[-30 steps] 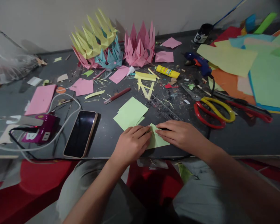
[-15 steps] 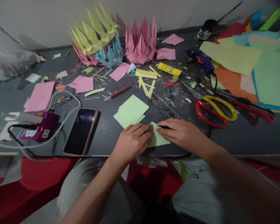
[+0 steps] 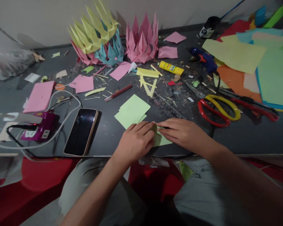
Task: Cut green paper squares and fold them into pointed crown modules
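Green paper (image 3: 162, 141) beneath both hands

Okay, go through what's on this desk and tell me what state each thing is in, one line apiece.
Green paper: under both hands, partly hidden
Left hand: on the paper
Right hand: on the paper
Loose green sheets: flat, overlapping
Phone: face up, screen dark
Scissors: lying down
Yellow tube: on its side
Pink crown: folded, upright
Purple socket block: red light lit
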Demonstrator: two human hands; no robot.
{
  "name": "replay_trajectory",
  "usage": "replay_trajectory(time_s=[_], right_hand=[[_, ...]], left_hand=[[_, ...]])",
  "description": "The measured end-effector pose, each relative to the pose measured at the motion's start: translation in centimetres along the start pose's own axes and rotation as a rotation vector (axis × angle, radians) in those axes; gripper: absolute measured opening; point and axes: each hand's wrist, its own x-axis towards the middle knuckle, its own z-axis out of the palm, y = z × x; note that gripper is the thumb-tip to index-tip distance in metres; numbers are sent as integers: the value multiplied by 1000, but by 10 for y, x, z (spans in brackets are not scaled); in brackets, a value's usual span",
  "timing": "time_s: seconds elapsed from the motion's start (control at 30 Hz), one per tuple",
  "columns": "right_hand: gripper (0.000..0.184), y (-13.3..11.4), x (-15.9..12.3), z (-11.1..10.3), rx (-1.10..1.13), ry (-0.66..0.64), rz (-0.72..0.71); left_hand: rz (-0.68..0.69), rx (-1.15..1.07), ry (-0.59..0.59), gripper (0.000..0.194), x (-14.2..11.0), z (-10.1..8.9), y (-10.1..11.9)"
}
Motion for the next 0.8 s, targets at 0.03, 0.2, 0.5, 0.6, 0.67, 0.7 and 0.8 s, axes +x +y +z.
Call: replay_trajectory(time_s=[0.03, 0.2, 0.5, 0.6, 0.67, 0.7, 0.8], right_hand=[[28, 0, 0, 0, 0, 1, -10], [25, -7, 5, -2, -34, 15, 49], [32, -44, -1, -20, -181, 47, 371], [34, -47, -3, -23, -189, 23, 389], [36, -44, 1, -22, -180, 12, 399], [36, -41, 4, -19, -183, 15, 411], [28, -29, 14, -7, -204, 49, 436]], left_hand=[[-1, 5, -11, 19, 1, 0, 1], [-55, 9, -49, 14, 8, -3, 9], [-155, 14, -100, 17, 11, -8, 21], [-151, 13, -89, 19, 8, -6, 20], [-140, 20, -84, 23, 6, -6, 19], [-133, 26, -81, 24, 5, -6, 19], [-108, 41, -74, 24, 2, -6, 18]])
